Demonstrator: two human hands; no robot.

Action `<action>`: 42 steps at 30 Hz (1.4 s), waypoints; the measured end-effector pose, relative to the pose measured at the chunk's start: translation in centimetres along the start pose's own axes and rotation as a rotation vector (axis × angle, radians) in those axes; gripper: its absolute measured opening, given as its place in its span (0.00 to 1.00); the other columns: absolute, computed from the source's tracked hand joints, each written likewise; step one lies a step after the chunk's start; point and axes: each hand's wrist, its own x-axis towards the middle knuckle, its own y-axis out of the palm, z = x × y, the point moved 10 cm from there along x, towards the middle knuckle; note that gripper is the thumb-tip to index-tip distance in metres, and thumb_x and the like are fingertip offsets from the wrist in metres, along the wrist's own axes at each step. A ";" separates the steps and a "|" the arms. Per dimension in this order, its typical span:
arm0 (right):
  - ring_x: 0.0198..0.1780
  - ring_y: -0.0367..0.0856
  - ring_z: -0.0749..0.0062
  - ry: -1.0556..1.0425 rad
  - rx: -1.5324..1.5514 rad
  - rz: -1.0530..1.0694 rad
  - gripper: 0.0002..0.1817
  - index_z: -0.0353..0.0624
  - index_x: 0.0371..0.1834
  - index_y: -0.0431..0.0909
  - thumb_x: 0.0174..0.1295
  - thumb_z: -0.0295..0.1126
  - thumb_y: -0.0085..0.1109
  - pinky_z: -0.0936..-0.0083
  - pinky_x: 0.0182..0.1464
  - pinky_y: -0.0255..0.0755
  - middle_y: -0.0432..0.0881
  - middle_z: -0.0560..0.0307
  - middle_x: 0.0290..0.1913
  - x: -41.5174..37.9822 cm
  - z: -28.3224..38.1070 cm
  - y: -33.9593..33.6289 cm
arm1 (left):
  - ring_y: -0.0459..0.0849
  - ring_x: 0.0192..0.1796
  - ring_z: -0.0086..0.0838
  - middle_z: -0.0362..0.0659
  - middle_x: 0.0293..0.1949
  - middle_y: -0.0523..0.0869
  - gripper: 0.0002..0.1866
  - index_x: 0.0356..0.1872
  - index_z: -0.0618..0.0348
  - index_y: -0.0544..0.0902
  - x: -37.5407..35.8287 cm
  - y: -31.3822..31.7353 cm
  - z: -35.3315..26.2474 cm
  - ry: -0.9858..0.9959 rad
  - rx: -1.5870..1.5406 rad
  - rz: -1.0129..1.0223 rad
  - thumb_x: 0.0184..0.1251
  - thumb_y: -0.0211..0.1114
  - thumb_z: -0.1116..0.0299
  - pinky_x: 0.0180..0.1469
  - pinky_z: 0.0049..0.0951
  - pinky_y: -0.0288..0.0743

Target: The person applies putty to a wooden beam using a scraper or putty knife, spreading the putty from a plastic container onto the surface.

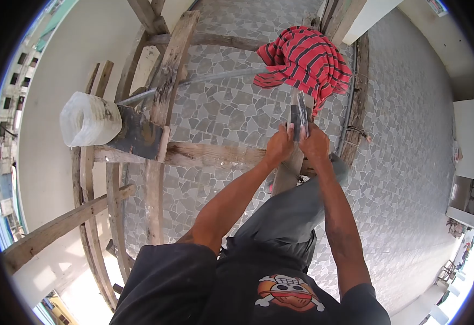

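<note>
Dark flat plate, two o'clock, gripped in left hand; pale-streaked blade, just beside it, gripped in right hand. Striped red cloth, one o'clock. Whitish container, between nine and ten o'clock.

A dark flat plate and a narrow tool, smeared whitish, are close together, both lengthwise toward the nearby red striped cloth.
</note>
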 end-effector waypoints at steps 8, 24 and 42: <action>0.35 0.82 0.41 -0.008 -0.038 -0.003 0.13 0.42 0.34 0.79 0.64 0.41 0.54 0.51 0.39 0.75 0.83 0.41 0.32 -1.4 -0.3 -0.2 | 0.82 0.41 0.63 0.69 0.36 0.82 0.28 0.55 0.72 0.68 0.5 -0.5 -0.8 0.004 -0.013 -0.031 0.78 0.41 0.50 0.43 0.54 0.74; 0.35 0.83 0.41 0.101 0.007 -0.015 0.15 0.40 0.36 0.80 0.64 0.41 0.53 0.51 0.40 0.75 0.83 0.39 0.30 1.7 -0.6 -0.1 | 0.81 0.40 0.63 0.69 0.34 0.82 0.26 0.53 0.70 0.68 0.0 -0.7 -1.0 0.031 -0.029 -0.043 0.77 0.43 0.51 0.42 0.55 0.73; 0.38 0.82 0.40 0.116 0.034 0.044 0.15 0.41 0.35 0.81 0.64 0.42 0.54 0.51 0.42 0.74 0.84 0.39 0.32 -1.4 -1.3 -0.5 | 0.81 0.42 0.64 0.69 0.37 0.82 0.28 0.54 0.73 0.67 0.0 -0.5 -0.3 0.006 -0.036 -0.048 0.77 0.44 0.50 0.44 0.54 0.74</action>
